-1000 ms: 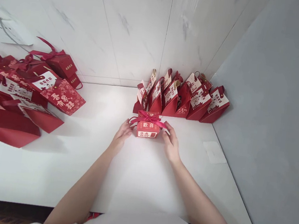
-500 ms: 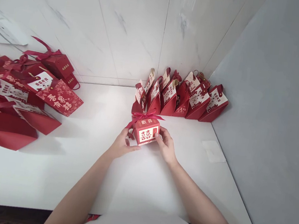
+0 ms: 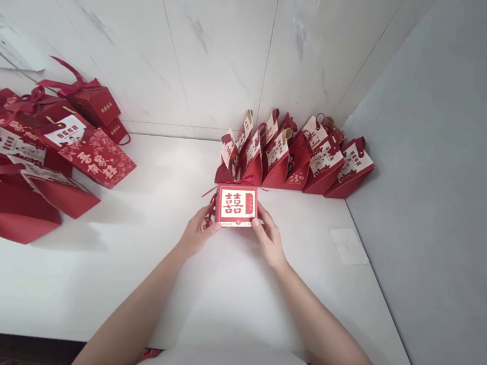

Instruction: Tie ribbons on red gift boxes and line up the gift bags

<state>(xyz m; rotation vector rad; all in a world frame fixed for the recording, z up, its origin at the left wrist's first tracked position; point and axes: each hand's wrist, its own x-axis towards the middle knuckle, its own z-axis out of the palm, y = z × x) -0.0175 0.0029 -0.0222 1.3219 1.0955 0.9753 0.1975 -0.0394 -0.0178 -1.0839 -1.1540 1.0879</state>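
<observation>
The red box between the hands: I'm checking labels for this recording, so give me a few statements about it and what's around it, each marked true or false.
1. The left hand and right hand both hold the red box. True.
2. The box's large printed panel faces the wall. False: the printed panel faces the camera.
3. A ribbon shows above that panel. True.
4. The heap of overlapping packages is at the picture's right edge. False: the heap lies at the left.
5. The tabletop is white. True.
</observation>
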